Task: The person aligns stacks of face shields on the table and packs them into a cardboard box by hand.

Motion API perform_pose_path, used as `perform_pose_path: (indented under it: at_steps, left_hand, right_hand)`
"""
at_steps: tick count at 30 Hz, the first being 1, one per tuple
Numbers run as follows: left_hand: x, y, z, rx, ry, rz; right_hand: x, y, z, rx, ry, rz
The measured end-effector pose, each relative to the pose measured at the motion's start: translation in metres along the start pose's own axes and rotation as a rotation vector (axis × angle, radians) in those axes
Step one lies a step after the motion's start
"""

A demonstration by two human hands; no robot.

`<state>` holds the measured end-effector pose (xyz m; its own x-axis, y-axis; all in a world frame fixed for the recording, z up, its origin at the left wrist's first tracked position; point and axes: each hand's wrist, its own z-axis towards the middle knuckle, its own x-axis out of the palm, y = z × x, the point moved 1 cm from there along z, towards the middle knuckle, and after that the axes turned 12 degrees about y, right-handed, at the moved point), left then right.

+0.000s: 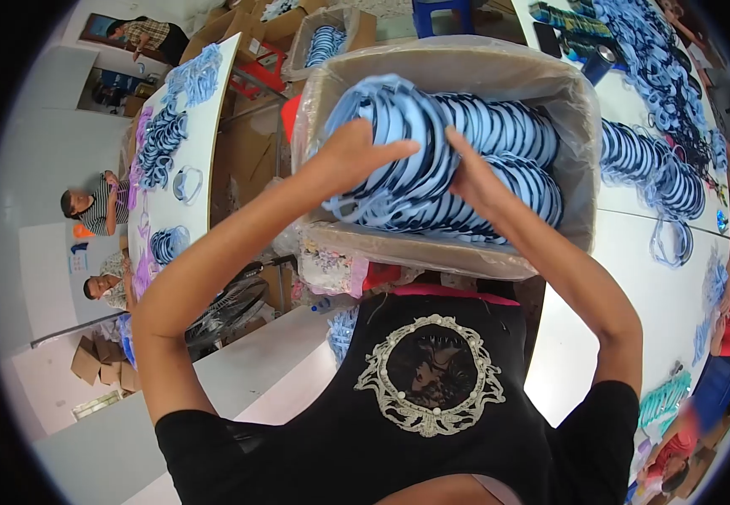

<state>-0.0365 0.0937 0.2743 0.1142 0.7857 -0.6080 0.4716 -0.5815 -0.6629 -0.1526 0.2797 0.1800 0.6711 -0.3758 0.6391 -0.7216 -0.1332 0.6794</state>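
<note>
A bundle of light blue and navy headbands (394, 126) is between my two hands, above the left part of a lined cardboard box (458, 63). My left hand (350, 158) grips the bundle's near left side, thumb stretched across the bands. At the bundle's right edge, my right hand (473, 178) presses with its thumb up; its other fingers are partly hidden. Rows of similar headbands (500, 122) fill the box beneath and to the right. A clear plastic liner covers the box's rim.
White tables stand left (205, 160) and right (626, 303), bearing piles of headbands (655, 168). A dark bottle (598, 63) stands at the back right. A black fan (230, 307) is below the left table. Several people sit or stand around the tables.
</note>
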Motion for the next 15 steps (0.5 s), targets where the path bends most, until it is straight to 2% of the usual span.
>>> perform_pose_path:
  at_steps: [2,3,6,7,10,15]
  left_hand:
    - [0.01,0.042,-0.005,-0.039,-0.044,0.042]
    - [0.007,0.033,-0.016,-0.076,0.016,0.017]
    - [0.022,0.063,-0.019,-0.081,-0.053,0.109]
    - [0.027,0.074,-0.014,-0.15,-0.005,0.162]
    - [0.05,0.092,-0.003,-0.117,-0.063,0.134]
    - [0.032,0.077,0.001,-0.148,0.063,0.148]
  right_hand:
    - [0.01,-0.035,0.028,0.059,0.073,0.068]
    - [0.014,-0.05,0.038,0.097,0.087,0.067]
    - [0.01,-0.081,0.06,0.271,0.098,0.012]
    - [0.003,-0.09,0.065,0.292,0.099,-0.032]
    - [-0.003,-0.092,0.059,0.279,0.046,-0.075]
    - [-0.008,-0.092,0.053,0.223,-0.127,-0.115]
